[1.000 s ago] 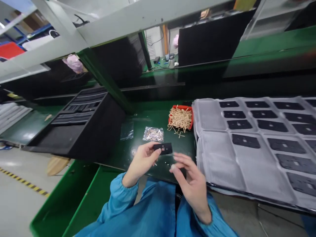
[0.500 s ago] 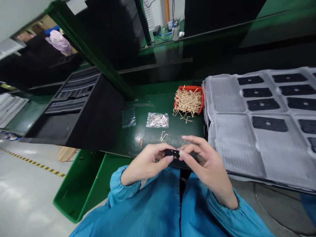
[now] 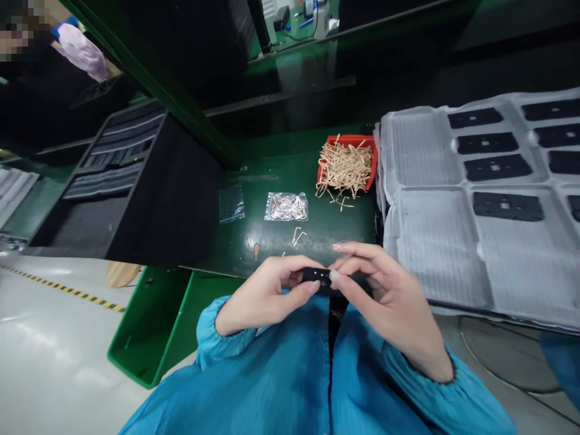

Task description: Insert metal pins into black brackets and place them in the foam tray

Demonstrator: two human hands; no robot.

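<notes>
A small black flat part (image 3: 316, 276) is pinched between both hands just above the near edge of the green bench (image 3: 276, 238). My left hand (image 3: 267, 293) grips its left end with thumb and fingers. My right hand (image 3: 385, 296) holds its right end, thumb tip against the part. Both arms wear blue sleeves. A few loose thin metal pins (image 3: 297, 236) lie on the bench just beyond the hands.
A red tray of tan pins (image 3: 345, 163) sits at the back, a clear bag of pins (image 3: 287, 206) and an empty clear bag (image 3: 231, 203) to its left. White trays with black parts (image 3: 493, 199) fill the right. A black rack (image 3: 113, 181) stands left; a green bin (image 3: 154, 326) sits below.
The part was held up in my left hand alone; now both hands grip it lower, near the bench edge. The view has tilted down toward the bench.
</notes>
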